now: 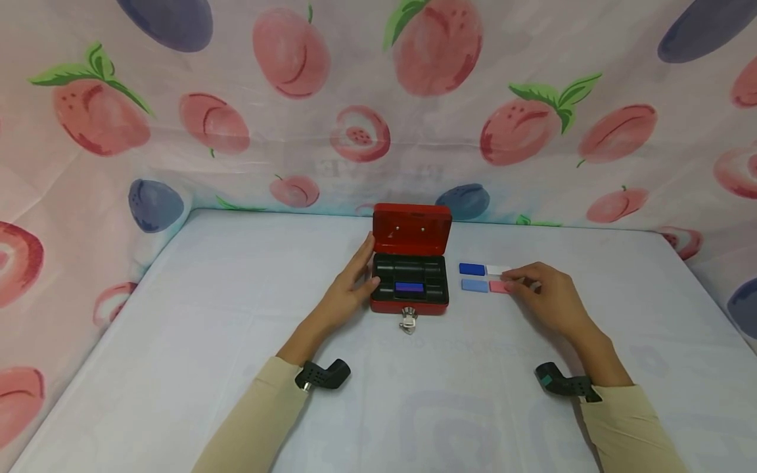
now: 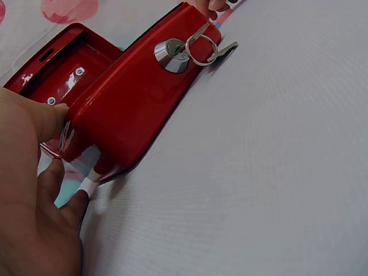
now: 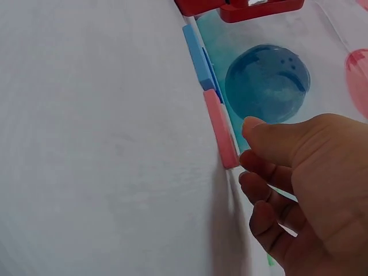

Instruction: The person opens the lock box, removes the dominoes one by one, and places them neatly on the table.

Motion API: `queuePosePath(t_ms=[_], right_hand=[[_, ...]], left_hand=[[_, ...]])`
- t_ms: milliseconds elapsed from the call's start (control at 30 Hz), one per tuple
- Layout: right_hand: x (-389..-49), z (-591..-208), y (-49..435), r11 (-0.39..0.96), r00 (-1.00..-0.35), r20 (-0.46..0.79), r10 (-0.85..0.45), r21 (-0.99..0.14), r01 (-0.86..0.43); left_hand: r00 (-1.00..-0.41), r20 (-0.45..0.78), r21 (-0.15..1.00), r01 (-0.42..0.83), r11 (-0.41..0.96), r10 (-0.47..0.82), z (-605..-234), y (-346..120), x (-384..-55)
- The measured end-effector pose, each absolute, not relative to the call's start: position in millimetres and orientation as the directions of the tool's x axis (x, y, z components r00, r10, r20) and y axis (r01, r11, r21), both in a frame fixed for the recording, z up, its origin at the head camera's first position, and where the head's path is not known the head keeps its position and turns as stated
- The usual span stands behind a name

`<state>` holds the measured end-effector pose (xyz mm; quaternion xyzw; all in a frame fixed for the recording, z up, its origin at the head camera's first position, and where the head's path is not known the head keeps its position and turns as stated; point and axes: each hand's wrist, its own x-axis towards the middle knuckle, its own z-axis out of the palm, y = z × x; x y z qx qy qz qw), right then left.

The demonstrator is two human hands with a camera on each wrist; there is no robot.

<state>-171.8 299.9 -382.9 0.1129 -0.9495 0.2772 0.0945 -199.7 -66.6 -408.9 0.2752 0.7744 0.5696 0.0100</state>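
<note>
A red cash box stands on the table with its lid raised. A blue-purple rectangular block lies in the front middle of its black compartment tray. My left hand rests against the box's left side, thumb on the edge and fingers extended along the wall. To the right, a dark blue block and a white block lie behind a light blue block and a pink block. My right hand hovers at the right ends of the white and pink blocks, fingers loosely bent, thumb and index apart.
A ring with keys hangs from the lock at the box's front. The white tabletop meets a fruit-patterned cloth at the back and left. Each wrist wears a black camera mount.
</note>
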Motion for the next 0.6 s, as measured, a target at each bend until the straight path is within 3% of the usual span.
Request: queuePosePath(t_ms=[600], right_hand=[[-172.8, -360.7, 276.5, 0.775, -0.885, 0.404, -0.23, -0.474, -0.418]], left_hand=[[-0.855, 0.285, 0.882, 0.411, 0.231, 0.434, -411.2, -65.7, -200.4]])
